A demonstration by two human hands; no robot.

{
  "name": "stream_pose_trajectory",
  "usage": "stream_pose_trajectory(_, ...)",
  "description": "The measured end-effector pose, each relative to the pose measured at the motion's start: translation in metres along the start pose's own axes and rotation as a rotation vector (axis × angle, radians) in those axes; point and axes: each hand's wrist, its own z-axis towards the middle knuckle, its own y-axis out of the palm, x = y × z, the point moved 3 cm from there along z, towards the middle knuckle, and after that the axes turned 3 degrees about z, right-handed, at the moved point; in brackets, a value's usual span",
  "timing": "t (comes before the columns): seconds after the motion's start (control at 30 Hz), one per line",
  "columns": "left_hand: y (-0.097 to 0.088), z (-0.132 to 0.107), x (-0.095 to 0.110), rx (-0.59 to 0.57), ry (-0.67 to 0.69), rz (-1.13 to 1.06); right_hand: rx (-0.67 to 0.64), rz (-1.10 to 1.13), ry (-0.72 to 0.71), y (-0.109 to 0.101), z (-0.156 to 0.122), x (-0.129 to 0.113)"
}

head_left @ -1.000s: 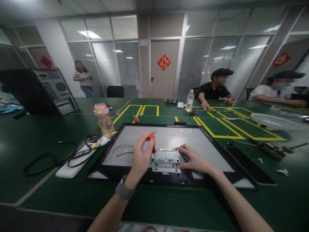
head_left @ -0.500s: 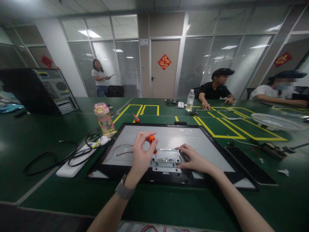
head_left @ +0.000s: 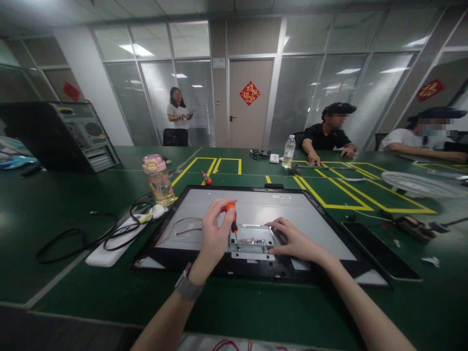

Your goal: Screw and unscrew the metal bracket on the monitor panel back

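My left hand (head_left: 215, 233) is closed around the orange-and-black handle of a screwdriver (head_left: 234, 225), thumb and fingers pinching it near the top. Its shaft points down to the left end of a metal bracket (head_left: 252, 235) that carries a small circuit board with connectors. My right hand (head_left: 295, 242) grips the right side of this bracket between thumb and fingers. Beneath both hands lies a monitor panel (head_left: 321, 229), grey-backed with a black frame, flat on the green table (head_left: 278, 312). Where the screwdriver tip meets the metal is too small to make out.
Left of the panel are a white power strip (head_left: 106, 253), black cables and a pink-lidded bottle (head_left: 161, 183). A phone (head_left: 380, 251) lies at the right. Behind the panel rests a red-handled screwdriver (head_left: 206, 179). A computer case (head_left: 58, 136) stands far left; other people are across the table.
My left thumb and fingers have shifted slightly on the screwdriver handle, showing more of its black part. My right hand stays in place. The standing person in the background has moved right.
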Motion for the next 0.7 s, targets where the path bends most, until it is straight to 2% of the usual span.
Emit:
stream_pose_trajectory(0.13,-0.0009,0.0007,0.0024,0.025,0.068,0.062,0.008,0.001,0.000,-0.0003,-0.0003,-0.0017)
stream_pose_trajectory(0.3,-0.0010,-0.0008,0.0004,-0.002,-0.015,-0.002,0.008,0.001,0.005,-0.0006,-0.0006,-0.0024)
stream_pose_trajectory(0.5,-0.0023,0.0003,0.0018,0.033,0.069,0.063,0.008,-0.011,0.008,-0.0001,-0.0006,-0.0002)
stream_pose_trajectory(0.7,-0.0012,-0.0004,0.0041,0.009,-0.049,-0.038,0.000,-0.016,0.008,-0.0007,-0.0001,-0.0020)
